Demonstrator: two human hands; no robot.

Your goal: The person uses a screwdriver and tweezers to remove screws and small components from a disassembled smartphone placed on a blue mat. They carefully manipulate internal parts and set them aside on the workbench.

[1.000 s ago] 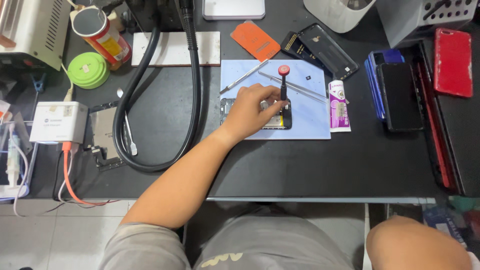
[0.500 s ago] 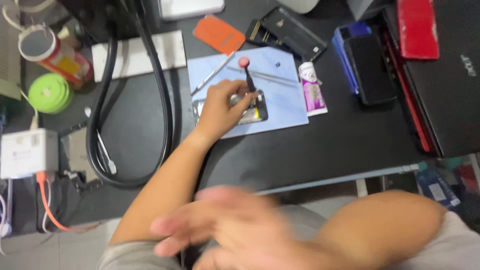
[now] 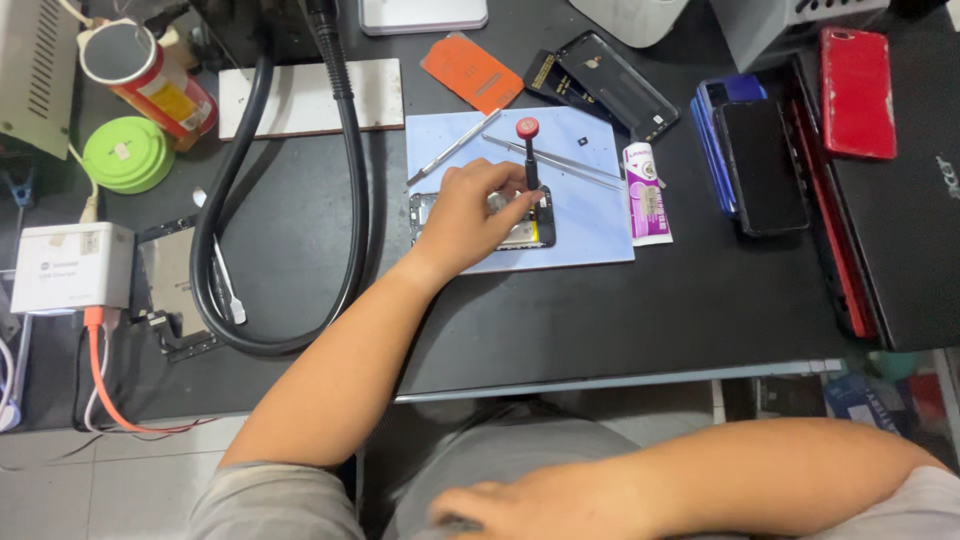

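Note:
My left hand (image 3: 478, 213) rests on an opened phone (image 3: 541, 233) lying on a light blue mat (image 3: 590, 225). Its fingertips pinch the black shaft of a small screwdriver with a red cap (image 3: 527, 128), which stands upright on the phone's right end. Thin tweezers (image 3: 562, 159) and a metal pry tool (image 3: 455, 147) lie on the mat just behind the hand. My right hand (image 3: 515, 503) is low at the bottom edge, over my lap, blurred and off the table. Whether it holds anything is unclear.
A white and pink tube (image 3: 646, 195) lies at the mat's right edge. A thick black hose (image 3: 350, 180) loops left of the mat. Stacked phones (image 3: 760, 165), a red phone (image 3: 857, 92) and a dark laptop (image 3: 900, 230) sit right; a white charger box (image 3: 70, 267) and green round case (image 3: 128, 153) left.
My right hand came into view, swept blurred across my lap, and now sits lower at the bottom edge. My left hand stays at the screwdriver on the phone.

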